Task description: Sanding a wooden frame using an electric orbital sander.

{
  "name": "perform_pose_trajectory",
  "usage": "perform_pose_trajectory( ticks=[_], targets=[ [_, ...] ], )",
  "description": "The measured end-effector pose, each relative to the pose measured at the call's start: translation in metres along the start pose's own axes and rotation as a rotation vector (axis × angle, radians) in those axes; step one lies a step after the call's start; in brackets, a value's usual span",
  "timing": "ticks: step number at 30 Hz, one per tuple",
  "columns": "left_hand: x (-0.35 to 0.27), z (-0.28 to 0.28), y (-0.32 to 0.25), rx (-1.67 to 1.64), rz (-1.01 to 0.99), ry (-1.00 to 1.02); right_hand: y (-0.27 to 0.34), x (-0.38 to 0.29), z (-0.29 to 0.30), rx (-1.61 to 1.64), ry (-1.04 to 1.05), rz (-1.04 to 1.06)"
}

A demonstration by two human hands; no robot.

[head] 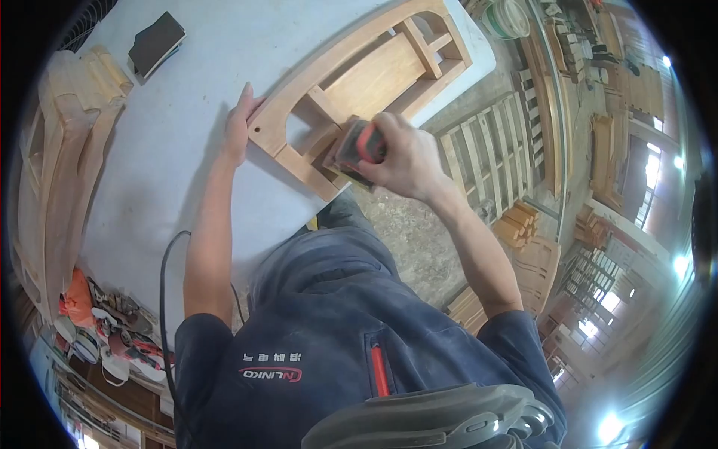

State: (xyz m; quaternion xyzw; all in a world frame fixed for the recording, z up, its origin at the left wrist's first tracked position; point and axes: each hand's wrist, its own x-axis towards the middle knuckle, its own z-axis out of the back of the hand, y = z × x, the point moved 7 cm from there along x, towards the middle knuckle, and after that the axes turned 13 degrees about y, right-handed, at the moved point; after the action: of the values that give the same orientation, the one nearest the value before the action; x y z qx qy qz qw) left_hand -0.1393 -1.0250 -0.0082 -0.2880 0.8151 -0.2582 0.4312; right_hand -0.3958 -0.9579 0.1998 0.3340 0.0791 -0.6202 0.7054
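A curved wooden furniture frame (pixel 359 50) with crosspieces and an inset panel (pixel 373 73) lies on a pale tabletop (pixel 151 163). My right hand (pixel 406 154) grips a red and black power sander (pixel 359 147), whose base rests at the frame's near right edge. The sanding face is hidden beneath the tool. At the frame's left end, close to a small round hole, my left hand (pixel 241 126) bears against the outer edge, fingers extended; its palm side is partly hidden. A dark cable (pixel 164 280) hangs beside my left arm.
Dark sanding sheets or pads (pixel 158 44) lie at the table's back left. More curved wooden parts (pixel 73 146) are stacked along the left edge. Tools and an orange bag (pixel 78 297) sit lower left. A slatted wooden pallet (pixel 488 149) and a bucket (pixel 505 19) stand beyond the table's right side.
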Motion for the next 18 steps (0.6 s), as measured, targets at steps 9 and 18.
perform_pose_trajectory(
  ticks=[9,18],
  targets=[
    [-0.104,-0.071,-0.056,0.866,-0.467,-0.671,-0.111,-0.003,0.043,0.808,0.113,-0.103],
    [-0.086,-0.126,-0.032,1.273,-0.654,-0.919,-0.115,0.023,0.061,0.428,-0.199,0.046]
  ],
)
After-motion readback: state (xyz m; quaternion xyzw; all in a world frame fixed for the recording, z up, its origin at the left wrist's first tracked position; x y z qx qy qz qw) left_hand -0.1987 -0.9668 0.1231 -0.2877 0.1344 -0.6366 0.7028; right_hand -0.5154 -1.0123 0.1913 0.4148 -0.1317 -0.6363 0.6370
